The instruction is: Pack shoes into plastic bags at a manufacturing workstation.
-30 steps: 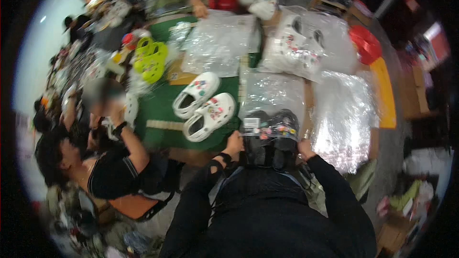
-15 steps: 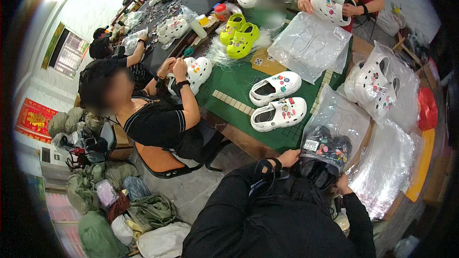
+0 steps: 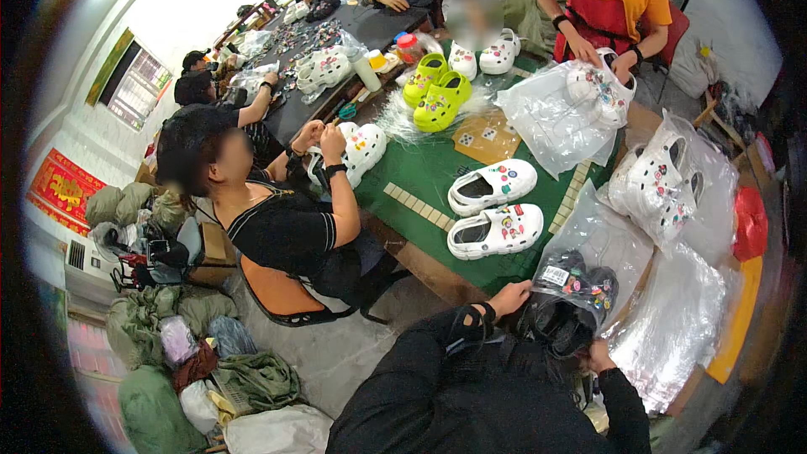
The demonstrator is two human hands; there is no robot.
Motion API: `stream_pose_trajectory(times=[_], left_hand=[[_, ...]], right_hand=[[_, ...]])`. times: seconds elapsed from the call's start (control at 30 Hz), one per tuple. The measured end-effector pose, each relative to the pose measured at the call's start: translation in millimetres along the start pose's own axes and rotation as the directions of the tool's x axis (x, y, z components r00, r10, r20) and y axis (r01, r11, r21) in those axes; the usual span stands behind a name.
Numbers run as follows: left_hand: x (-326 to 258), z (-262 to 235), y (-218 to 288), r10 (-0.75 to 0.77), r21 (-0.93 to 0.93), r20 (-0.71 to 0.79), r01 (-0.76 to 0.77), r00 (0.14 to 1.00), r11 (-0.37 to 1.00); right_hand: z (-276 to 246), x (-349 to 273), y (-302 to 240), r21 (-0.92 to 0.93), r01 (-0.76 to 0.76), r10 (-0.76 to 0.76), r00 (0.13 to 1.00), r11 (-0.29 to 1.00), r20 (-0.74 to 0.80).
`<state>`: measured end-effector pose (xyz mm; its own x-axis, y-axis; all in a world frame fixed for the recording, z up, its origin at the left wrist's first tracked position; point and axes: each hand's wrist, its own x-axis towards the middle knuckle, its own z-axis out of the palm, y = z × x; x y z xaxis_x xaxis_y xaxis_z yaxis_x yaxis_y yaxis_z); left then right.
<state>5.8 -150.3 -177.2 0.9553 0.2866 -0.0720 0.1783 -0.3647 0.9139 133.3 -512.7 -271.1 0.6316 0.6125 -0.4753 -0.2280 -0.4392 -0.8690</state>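
Note:
A pair of black clogs (image 3: 565,328) with colourful charms is partly inside a clear plastic bag (image 3: 624,231) at the near right corner of the table. My left hand (image 3: 509,297) pinches the left edge of the bag's mouth. On the opposite side, my right hand (image 3: 600,356) is closed at the bag's right edge, its fingertips partly hidden. The clogs' toes show through the plastic beside a white label (image 3: 555,276); their heel ends face me. Just beyond lie two white clogs, the far one (image 3: 494,185) and the near one (image 3: 496,232), side by side on the green surface.
Lime clogs (image 3: 441,101) stand farther back. At right are bagged white clogs (image 3: 660,185) and a stack of clear bags (image 3: 672,311). A seated co-worker (image 3: 277,227) handles a white clog at left; another, in a red apron (image 3: 598,8), stands across the table.
The view has shifted, so the scene sits lower. The apron-wearing co-worker has lowered white clogs to a clear bag. My hands keep their hold at the bag's mouth.

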Motion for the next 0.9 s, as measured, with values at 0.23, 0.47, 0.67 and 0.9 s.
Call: stream_pose_trajectory(times=[0.23, 0.47, 0.67, 0.9], left_hand=[[18, -14, 39, -0.167, -0.15, -0.047, 0.159, 0.985, 0.976], [24, -25, 71, -0.284, -0.186, -0.191, 0.25, 0.94, 0.95], [31, -68, 140, -0.405, -0.568, 0.02, 0.344, 0.914, 0.747], [29, -66, 157, -0.155, -0.174, -0.136, 0.13, 0.979, 0.976]], right_hand=[[14, -24, -118, 0.571, -0.187, 0.371, 0.901, 0.799, -0.224], [2, -33, -146, 0.53, -0.177, 0.339, 0.913, 0.83, -0.225], [3, -30, -236, 0.53, 0.062, 0.105, 0.954, 0.846, -0.279], [16, -23, -227, 0.452, 0.146, 0.077, 0.895, 0.88, -0.439]])
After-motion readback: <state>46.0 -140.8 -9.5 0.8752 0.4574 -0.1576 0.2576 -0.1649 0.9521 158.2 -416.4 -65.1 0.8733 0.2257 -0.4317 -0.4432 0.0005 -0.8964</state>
